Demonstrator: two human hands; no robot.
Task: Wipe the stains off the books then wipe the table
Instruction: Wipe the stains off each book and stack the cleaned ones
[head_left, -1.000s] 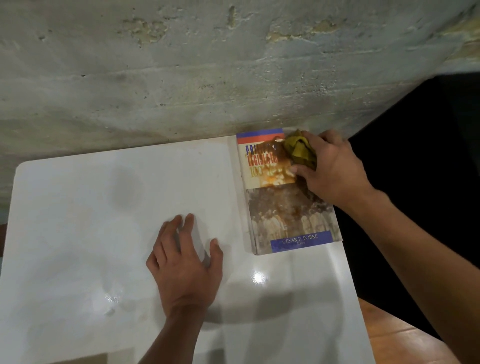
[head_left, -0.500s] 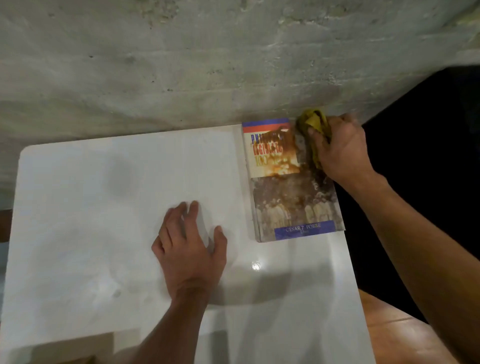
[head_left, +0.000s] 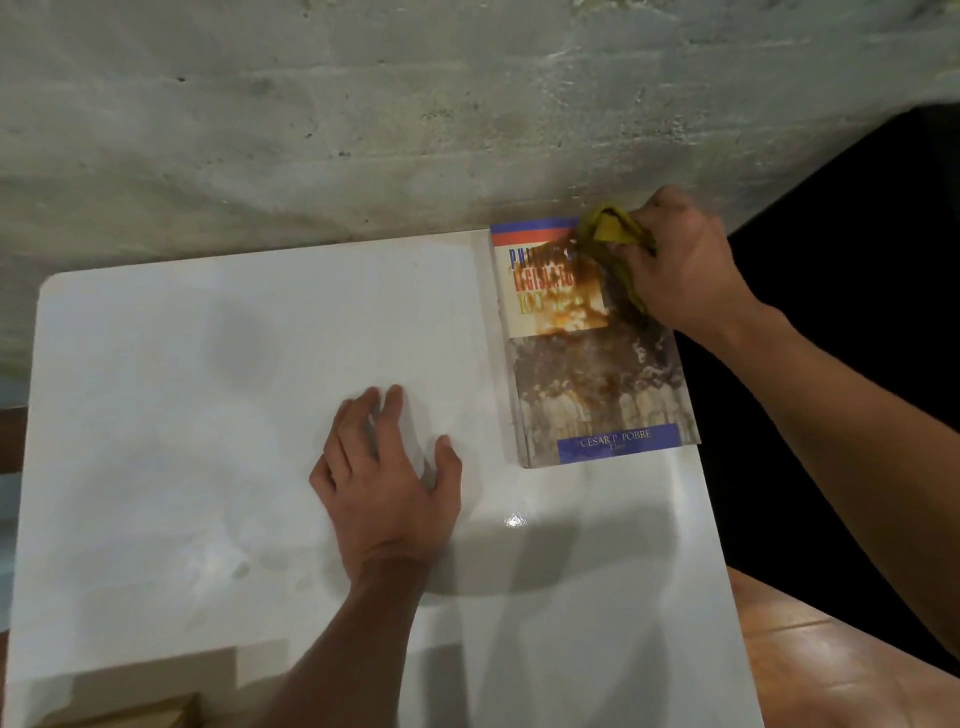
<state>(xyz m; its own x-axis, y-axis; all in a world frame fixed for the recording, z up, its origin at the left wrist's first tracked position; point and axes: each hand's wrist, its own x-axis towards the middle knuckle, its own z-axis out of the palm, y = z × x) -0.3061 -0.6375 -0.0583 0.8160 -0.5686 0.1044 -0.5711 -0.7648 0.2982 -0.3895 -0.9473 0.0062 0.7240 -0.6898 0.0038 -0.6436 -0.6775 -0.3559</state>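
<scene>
A stained paperback book (head_left: 592, 353) lies flat at the far right corner of the white rectangular table (head_left: 208, 415). The right hand (head_left: 685, 265) grips a crumpled yellow-green cloth (head_left: 613, 234) against its top edge. The left hand (head_left: 389, 478) rests spread, palm down, on the table.

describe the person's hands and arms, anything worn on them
Both are bare. The left hand and the right hand show no gloves, rings or watch, and both forearms are uncovered right to the frame's edge, with no sleeve or wristband in view. Nails look short and plain.
</scene>
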